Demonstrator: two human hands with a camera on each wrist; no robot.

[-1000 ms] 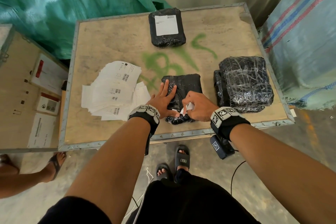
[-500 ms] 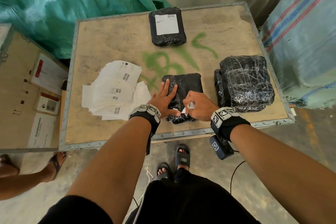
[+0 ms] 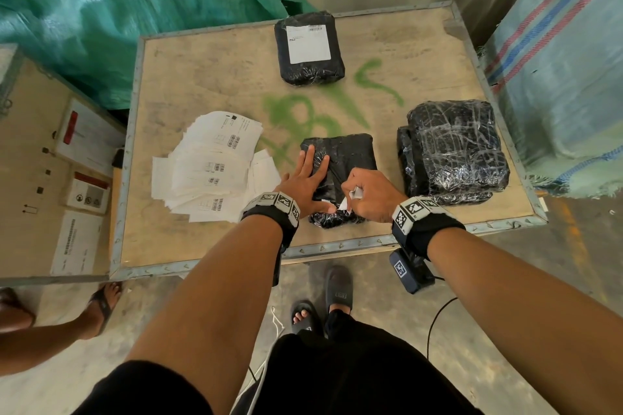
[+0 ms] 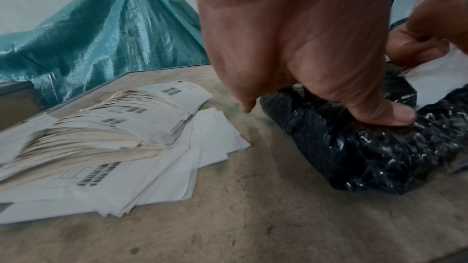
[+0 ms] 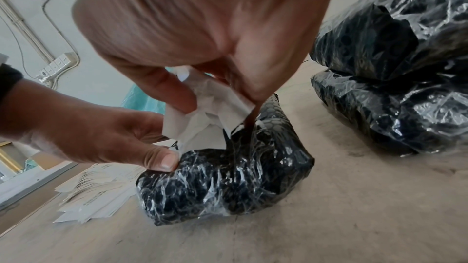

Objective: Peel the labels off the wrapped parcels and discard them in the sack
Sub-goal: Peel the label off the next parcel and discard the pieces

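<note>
A black plastic-wrapped parcel (image 3: pixel 347 158) (image 5: pixel 228 177) (image 4: pixel 367 147) lies near the front edge of the wooden table (image 3: pixel 209 84). My left hand (image 3: pixel 305 178) (image 5: pixel 101 133) (image 4: pixel 291 47) lies flat on it, fingers straight, thumb pressing its near end. My right hand (image 3: pixel 367 194) (image 5: pixel 202 47) pinches a crumpled white label (image 5: pixel 205 115) (image 3: pixel 350 199) whose lower end still sticks to the parcel. Another black parcel (image 3: pixel 308 47) with a white label (image 3: pixel 307 43) sits at the back of the table. Two stacked black parcels (image 3: pixel 455 152) (image 5: pixel 395 67) without visible labels stand at the right.
A fanned pile of white label sheets (image 3: pixel 212 168) (image 4: pixel 106 147) lies left of my hands. A woven sack (image 3: pixel 566 61) stands at the table's right, a green tarp (image 3: pixel 118 10) behind it at the left. A wooden crate (image 3: pixel 40 178) and another person's sandalled foot (image 3: pixel 101 303) are at the left.
My right hand has drawn the label slightly further towards me off the parcel. The left hand stays flat on the parcel.
</note>
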